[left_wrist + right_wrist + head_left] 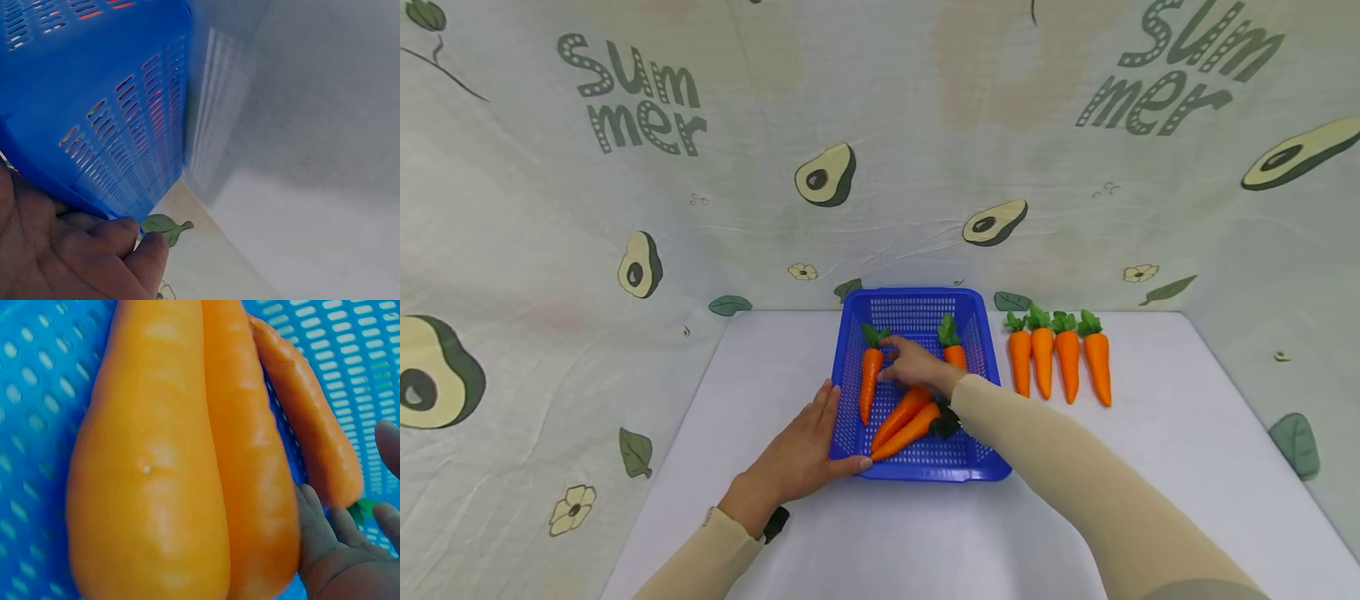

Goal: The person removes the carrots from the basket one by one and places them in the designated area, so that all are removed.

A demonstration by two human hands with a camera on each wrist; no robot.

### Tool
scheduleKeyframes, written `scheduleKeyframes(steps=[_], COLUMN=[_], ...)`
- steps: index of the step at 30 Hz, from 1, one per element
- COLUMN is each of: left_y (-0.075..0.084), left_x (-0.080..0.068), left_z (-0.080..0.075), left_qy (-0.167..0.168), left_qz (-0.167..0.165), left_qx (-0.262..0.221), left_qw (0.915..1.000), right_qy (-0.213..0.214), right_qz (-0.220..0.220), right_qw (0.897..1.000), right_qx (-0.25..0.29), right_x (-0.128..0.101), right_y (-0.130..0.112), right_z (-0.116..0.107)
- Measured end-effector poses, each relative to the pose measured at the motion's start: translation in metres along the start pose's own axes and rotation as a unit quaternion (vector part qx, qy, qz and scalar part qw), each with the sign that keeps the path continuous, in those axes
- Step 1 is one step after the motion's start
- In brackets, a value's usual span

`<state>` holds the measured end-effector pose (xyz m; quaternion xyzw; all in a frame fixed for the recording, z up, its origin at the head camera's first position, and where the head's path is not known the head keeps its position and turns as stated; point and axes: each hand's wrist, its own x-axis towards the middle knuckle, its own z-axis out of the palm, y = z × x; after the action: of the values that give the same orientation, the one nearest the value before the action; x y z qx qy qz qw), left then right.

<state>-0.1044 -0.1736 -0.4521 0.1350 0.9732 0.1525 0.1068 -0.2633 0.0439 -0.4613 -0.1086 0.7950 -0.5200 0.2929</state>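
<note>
A blue plastic basket (917,292) with slotted walls holds several orange carrots with leafy tops. My left hand (801,446) rests against its near left corner, fingers along the left rim and thumb over the front rim. Inside, my right hand (916,364) reaches close to the left carrot (869,379), near its leafy end. In the right wrist view those fingers (347,528) are spread and hold nothing. Two carrots lie slanted side by side, the upper carrot (901,417) and the lower carrot (910,433). Another carrot (955,357) at the right is partly covered by my right hand and forearm.
To the right of the basket, several carrots (1097,367) lie in a row on the white table (1150,450), leaves toward the back. A printed cloth (895,125) with avocados and lettering hangs behind and at both sides.
</note>
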Motion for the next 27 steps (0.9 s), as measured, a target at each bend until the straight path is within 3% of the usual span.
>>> scheduleKeyframes(steps=[9, 16, 27], left_y=[0.001, 0.001, 0.001], left_x=[-0.001, 0.000, 0.000], left_z=[-0.003, -0.002, -0.003], left_qy=[-0.002, 0.000, -0.001], left_qz=[0.006, 0.002, -0.003], left_qx=[-0.001, -0.005, 0.004], left_qw=[1.0000, 1.0000, 1.0000], right_qy=[0.005, 0.006, 0.002], right_qz=[0.037, 0.063, 0.055], right_qw=[0.997, 0.986, 0.981], right_qx=[0.064, 0.157, 0.184], right_x=[0.006, 0.014, 0.020], right_y=[0.004, 0.011, 0.012], right_z=[0.013, 0.014, 0.016])
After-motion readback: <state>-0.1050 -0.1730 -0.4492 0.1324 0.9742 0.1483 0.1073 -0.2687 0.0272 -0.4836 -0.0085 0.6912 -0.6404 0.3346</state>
